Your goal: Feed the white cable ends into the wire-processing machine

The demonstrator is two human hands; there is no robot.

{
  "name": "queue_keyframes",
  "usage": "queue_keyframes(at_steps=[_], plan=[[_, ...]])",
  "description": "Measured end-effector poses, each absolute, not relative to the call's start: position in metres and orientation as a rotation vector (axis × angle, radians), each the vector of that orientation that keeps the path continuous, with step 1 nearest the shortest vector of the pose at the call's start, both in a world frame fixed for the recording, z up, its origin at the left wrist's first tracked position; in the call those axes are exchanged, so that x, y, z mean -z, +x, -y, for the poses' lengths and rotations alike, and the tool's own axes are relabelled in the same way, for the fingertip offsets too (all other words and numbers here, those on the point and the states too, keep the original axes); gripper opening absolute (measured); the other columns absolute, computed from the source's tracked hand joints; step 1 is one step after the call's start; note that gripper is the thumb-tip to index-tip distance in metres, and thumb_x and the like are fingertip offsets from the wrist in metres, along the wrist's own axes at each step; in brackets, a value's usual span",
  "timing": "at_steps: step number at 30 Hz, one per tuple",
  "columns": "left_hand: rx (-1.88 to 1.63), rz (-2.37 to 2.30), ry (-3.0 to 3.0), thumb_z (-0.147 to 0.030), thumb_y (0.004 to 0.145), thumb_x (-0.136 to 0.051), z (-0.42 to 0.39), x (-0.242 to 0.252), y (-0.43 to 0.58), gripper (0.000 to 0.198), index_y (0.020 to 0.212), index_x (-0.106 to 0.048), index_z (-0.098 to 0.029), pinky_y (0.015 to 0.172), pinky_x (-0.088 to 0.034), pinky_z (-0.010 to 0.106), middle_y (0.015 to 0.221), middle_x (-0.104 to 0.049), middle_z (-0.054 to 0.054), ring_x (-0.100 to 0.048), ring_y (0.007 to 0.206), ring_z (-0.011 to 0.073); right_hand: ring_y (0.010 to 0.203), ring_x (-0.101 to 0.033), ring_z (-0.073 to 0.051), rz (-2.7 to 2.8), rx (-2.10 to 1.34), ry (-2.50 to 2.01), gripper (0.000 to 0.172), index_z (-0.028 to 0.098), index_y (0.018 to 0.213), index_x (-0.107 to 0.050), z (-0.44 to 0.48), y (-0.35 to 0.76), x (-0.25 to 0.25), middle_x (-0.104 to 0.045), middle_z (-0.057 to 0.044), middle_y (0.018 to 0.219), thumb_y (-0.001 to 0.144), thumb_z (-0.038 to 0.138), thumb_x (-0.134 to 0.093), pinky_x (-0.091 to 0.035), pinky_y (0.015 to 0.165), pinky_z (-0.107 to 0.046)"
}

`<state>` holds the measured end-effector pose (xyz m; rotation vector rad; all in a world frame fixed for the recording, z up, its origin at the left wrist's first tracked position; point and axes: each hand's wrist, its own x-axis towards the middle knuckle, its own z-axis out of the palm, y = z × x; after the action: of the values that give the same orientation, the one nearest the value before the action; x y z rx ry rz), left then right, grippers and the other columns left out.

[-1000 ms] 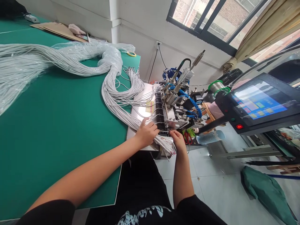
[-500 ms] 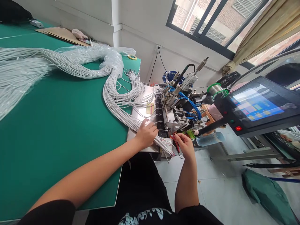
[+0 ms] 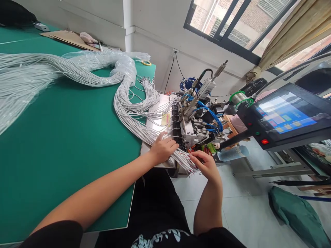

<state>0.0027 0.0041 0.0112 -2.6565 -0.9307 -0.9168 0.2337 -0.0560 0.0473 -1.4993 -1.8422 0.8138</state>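
A long bundle of thin white wires (image 3: 124, 100) runs across the green table (image 3: 64, 137) onto a metal plate (image 3: 157, 119) in front of a small machine (image 3: 193, 120) with blue hoses. My left hand (image 3: 162, 148) rests on the bundle near the machine, fingers curled over the wires and pressing them down. My right hand (image 3: 205, 163) sits just past the table edge, its fingers pinched on the loose wire ends (image 3: 187, 162) that fan out there. The ends show reddish tips.
A touchscreen panel (image 3: 284, 115) with a red button stands to the right. A solder spool (image 3: 238, 98) sits behind the machine. Clear plastic wrap (image 3: 124, 63) covers the bundle's far part. Cardboard (image 3: 67, 37) lies at the table's back. A green bag (image 3: 297, 213) lies on the tiled floor.
My right hand has dropped from the machine's front to the fanned wire ends and pinched them. My left hand has stayed on the bundle, shifting slightly.
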Motion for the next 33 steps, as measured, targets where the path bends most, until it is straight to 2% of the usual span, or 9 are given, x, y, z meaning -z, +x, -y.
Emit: queue_keyframes(at_steps=[5,10,16,22,27,33], plan=[[0.917,0.868,-2.622,-0.010,0.089,-0.040,-0.005,-0.009,0.004,0.023,0.089,-0.060,-0.021,0.097,-0.026,0.042,0.076,-0.064,-0.001,-0.056,0.074,0.0153,0.066,-0.056,-0.016,1.856,-0.890,-1.506,0.028,0.018,0.086,-0.071,0.062,0.234,-0.053,-0.067,-0.005,0.076,0.090,0.041,-0.055,-0.042,0.058,-0.026],[0.871,0.856,-2.639,-0.008,0.075,-0.047,-0.005,-0.005,0.004,0.018,0.083,-0.059,-0.019,0.096,-0.025,0.043,0.070,-0.061,-0.001,-0.054,0.071,0.0164,0.056,-0.045,-0.012,1.848,-0.866,-1.523,0.030,0.017,0.075,-0.064,0.065,0.233,-0.057,-0.057,-0.001,0.064,0.089,0.043,-0.056,-0.035,0.051,-0.024],[0.861,0.896,-2.644,-0.007,0.066,-0.050,-0.004,-0.005,0.003,0.019,0.078,-0.059,-0.018,0.095,-0.025,0.042,0.069,-0.060,0.000,-0.054,0.069,0.0168,0.056,-0.042,-0.012,1.816,-0.793,-1.485,0.033,0.018,0.065,-0.056,0.070,0.235,-0.058,-0.051,0.001,0.059,0.089,0.041,-0.056,-0.032,0.052,-0.025],[0.899,0.908,-2.631,-0.008,0.068,-0.049,-0.005,-0.004,0.005,0.018,0.080,-0.060,-0.018,0.094,-0.024,0.042,0.068,-0.060,0.000,-0.053,0.066,0.0165,0.059,-0.044,-0.013,1.834,-0.776,-1.357,0.026,0.018,0.069,-0.058,0.079,0.245,-0.061,-0.052,0.000,0.063,0.089,0.034,-0.056,-0.032,0.055,-0.027],[0.954,0.864,-2.625,-0.007,0.069,-0.048,-0.006,-0.004,0.003,0.023,0.084,-0.060,-0.019,0.095,-0.025,0.042,0.069,-0.061,-0.001,-0.054,0.067,0.0160,0.062,-0.048,-0.014,1.847,-0.894,-1.281,0.027,0.018,0.068,-0.059,0.077,0.251,-0.059,-0.055,-0.001,0.065,0.089,0.034,-0.056,-0.035,0.059,-0.027],[0.949,0.842,-2.628,-0.007,0.073,-0.047,-0.006,-0.005,0.002,0.022,0.085,-0.060,-0.019,0.095,-0.025,0.042,0.069,-0.061,-0.001,-0.054,0.067,0.0155,0.054,-0.038,-0.010,1.564,-0.884,-1.511,0.028,0.019,0.069,-0.052,0.072,0.252,-0.048,-0.045,0.003,0.059,0.086,0.040,-0.062,-0.027,0.050,-0.024]])
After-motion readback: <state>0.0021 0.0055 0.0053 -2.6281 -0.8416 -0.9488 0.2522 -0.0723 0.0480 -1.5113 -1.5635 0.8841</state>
